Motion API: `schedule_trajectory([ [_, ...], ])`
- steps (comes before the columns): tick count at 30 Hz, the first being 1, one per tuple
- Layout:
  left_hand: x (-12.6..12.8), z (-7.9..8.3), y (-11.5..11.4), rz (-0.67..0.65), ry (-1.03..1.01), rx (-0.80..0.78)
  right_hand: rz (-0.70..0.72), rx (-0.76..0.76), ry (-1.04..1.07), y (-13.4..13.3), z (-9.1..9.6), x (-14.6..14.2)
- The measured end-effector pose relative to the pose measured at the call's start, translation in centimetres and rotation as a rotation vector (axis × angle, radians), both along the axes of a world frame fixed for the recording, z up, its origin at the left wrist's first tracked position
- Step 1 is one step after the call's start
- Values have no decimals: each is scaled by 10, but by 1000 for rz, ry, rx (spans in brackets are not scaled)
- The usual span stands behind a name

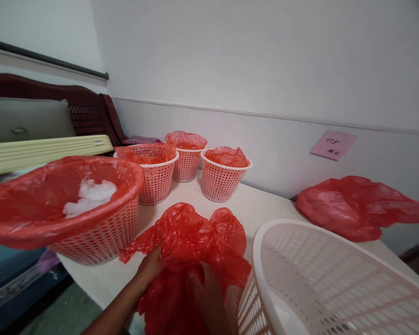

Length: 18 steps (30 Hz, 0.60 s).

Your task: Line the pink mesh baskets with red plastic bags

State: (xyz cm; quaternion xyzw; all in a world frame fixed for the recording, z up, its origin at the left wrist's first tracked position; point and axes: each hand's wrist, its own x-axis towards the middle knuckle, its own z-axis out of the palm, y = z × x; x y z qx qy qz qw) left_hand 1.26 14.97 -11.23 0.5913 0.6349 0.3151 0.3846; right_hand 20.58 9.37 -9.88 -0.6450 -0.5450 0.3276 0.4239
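A crumpled red plastic bag point(188, 232) is bunched up in front of me on the white table. My left hand point(154, 264) grips its left side, with the fingers mostly hidden in the folds. On the near right part of the bag, my right hand point(206, 286) pinches the film between thumb and fingers. Close to my right hand stands a large white mesh basket point(265, 260) without a liner. Left of my hands is a basket point(101, 237) lined with red plastic, with white fluffy material point(91, 195) inside.
Behind the bag stand three smaller white baskets point(221, 181) with red liners. Another red plastic bag point(349, 209), puffed up, lies at the table's right side by the wall. A pink note point(334, 144) is stuck on the wall. A dark wooden bench point(87, 116) is at the left.
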Motion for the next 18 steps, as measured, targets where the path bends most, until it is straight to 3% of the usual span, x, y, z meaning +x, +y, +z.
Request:
schedule_trajectory([
  [9,3,10,-2,-45,-64,38,97,-43,178,1,7,-7],
  [18,4,20,-3,-76,-188,36,107,-47,299,1,7,-8],
])
